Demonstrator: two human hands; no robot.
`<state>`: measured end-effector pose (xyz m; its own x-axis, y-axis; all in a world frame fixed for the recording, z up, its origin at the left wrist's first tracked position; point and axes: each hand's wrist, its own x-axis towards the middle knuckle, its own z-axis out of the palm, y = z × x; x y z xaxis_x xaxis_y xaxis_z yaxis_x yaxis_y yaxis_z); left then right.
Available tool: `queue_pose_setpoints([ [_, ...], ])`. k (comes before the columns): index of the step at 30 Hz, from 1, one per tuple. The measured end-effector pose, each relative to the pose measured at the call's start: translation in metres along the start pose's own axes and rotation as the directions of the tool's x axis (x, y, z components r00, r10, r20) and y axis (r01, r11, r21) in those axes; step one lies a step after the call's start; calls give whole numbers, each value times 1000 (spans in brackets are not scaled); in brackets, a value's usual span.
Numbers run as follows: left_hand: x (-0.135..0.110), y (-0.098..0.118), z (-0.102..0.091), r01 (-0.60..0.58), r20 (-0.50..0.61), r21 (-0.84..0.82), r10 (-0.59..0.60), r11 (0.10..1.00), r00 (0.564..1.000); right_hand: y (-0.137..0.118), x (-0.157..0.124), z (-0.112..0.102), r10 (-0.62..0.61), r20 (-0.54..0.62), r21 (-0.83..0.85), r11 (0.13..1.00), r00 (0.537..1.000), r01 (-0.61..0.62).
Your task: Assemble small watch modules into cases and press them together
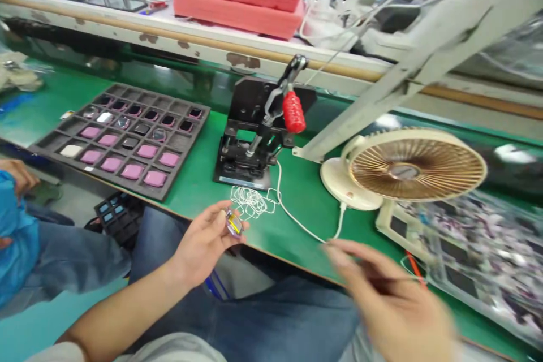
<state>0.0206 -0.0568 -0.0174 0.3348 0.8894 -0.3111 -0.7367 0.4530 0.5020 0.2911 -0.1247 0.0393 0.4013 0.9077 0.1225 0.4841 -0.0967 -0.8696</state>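
The person sits at a green table (pixel 203 181), and the left hand (pixel 203 243) is half closed. Its thumb and fingertips pinch a small oval glassy piece (pixel 233 223) by the edges, perhaps so the flat face stays free of finger marks, and they lift it just above the table edge. The right hand (pixel 382 294) is blurred by movement. Its fingers (pixel 339 251) come close together, and they may pinch a thin wire, but from this view I cannot tell if it holds anything.

Just beyond the left hand lies a loose tangle of thin white wire (pixel 252 202), and a white cable (pixel 305 226) runs near it to a cream desk fan (pixel 416 164). Straight ahead stands a black hand press (pixel 246 136) with a red handle (pixel 293 112), placed where one arm can reach it easily. On the left, a dark compartment tray (pixel 119 141) holds pink pads (pixel 155 178) and small dark pieces, each in its own cell, which seems to keep them from rubbing together. A co-worker's blue sleeve (pixel 12 220) shows at the far left.
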Motion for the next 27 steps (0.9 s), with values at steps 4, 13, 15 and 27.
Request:
queue_pose_setpoints([
  [4, -5, 0, 1, -75, -30, 63, 77, 995, 997, -15, -22, 92, -53, 212, 307, 952, 976, -15],
  [13, -13, 6, -3, -182, -75, 147, 195, 972, 978, -25, -28, 136, -292, 134, 381, 897, 947, 223],
  [15, -13, 5, -4, -179, -78, 145, 192, 973, 978, -23, -29, 138, -324, 122, 364, 894, 938, 262],
  [27, -11, 0, -3, -242, -63, 176, 257, 954, 964, -18, -32, 135, -352, 87, 314, 897, 932, 310],
])
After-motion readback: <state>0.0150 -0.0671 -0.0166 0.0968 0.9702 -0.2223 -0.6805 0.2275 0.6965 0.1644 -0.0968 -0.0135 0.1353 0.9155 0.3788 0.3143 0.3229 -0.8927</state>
